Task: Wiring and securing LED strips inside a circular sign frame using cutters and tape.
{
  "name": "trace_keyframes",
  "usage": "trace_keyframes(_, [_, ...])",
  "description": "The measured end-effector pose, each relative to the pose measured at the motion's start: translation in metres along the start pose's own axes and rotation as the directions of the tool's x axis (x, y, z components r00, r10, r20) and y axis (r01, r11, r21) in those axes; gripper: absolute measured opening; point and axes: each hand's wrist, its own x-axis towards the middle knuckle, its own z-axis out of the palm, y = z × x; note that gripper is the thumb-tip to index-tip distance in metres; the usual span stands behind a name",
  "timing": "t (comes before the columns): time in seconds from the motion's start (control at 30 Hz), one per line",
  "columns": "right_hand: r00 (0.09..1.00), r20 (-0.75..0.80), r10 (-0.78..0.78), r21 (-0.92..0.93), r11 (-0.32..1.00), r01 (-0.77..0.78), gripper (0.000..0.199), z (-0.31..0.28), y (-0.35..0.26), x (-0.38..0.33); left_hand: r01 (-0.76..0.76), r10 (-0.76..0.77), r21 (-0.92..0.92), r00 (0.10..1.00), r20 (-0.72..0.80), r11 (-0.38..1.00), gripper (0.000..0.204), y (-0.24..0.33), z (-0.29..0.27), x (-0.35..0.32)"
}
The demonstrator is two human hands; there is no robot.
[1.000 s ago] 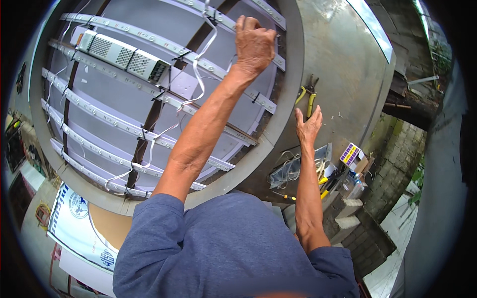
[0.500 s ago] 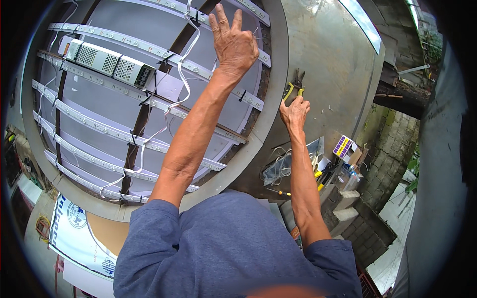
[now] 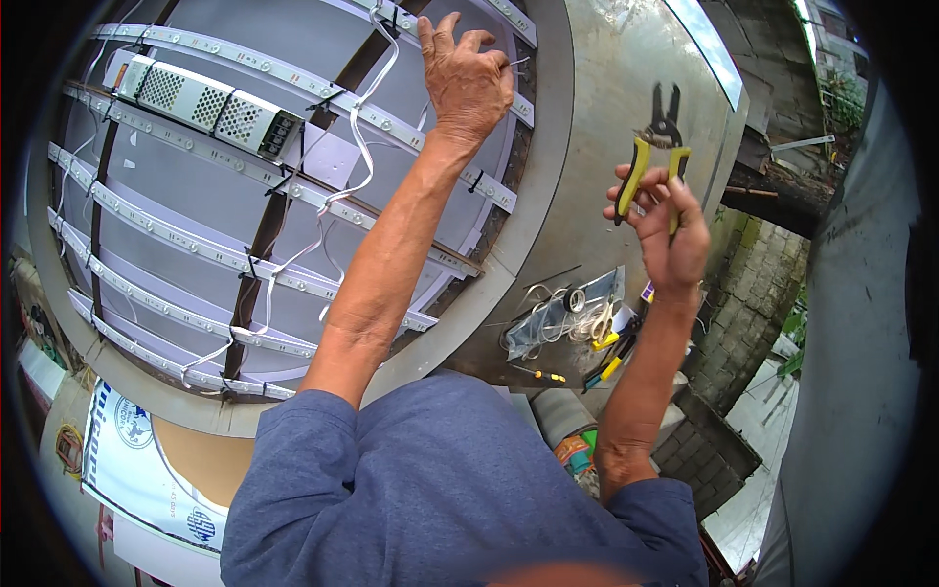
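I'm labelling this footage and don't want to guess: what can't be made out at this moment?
All in the head view:
Left hand: its back faces the camera, hiding the palm and anything pinched there.
Yellow-handled pliers: tips blurred; the right hand covers part of the handles.
Round frame: far side cut off by the top edge.
Perforated metal box: terminal wiring too small.

Worktop [image 3: 626, 59]: scuffed grey, catching daylight at one o'clock!
Greenery [image 3: 839, 106]: peeking through, two o'clock.
Blockwork [image 3: 753, 293]: weathered courses, sweeping from three down to four.
Floor [image 3: 59, 416]: dull grey, out at eight o'clock.
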Motion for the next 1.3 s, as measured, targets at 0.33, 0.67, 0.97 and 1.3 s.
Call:
trace_keyframes(0.33, [0.92, 0.041, 0.39, -0.683, 0.683, -0.259, 0.05, 0.07, -0.027, 0.065, 0.009, -0.015, 0.052, 0.993, 0.114, 0.999, 0.012, 0.0, 0.0, -0.001])
trace_keyframes(0.67, [0.899, -0.065, 0.433, -0.859, 0.434, -0.271, 0.05, 0.107, -0.036, 0.084, 0.054, -0.057, 0.027, 0.993, 0.099, 0.998, 0.013, 0.006, -0.008, 0.003])
trace_keyframes(0.97, [0.896, -0.054, 0.441, -0.889, 0.387, -0.244, 0.053, 0.114, -0.032, 0.099, 0.05, -0.05, 0.001, 0.993, 0.106, 0.999, 0.013, 0.004, -0.008, 0.001])
trace_keyframes(1.3, [0.914, -0.007, 0.405, -0.921, 0.353, -0.163, 0.058, 0.112, -0.031, 0.1, 0.058, -0.063, 0.05, 0.992, 0.106, 0.997, 0.016, 0.006, -0.007, 0.002])
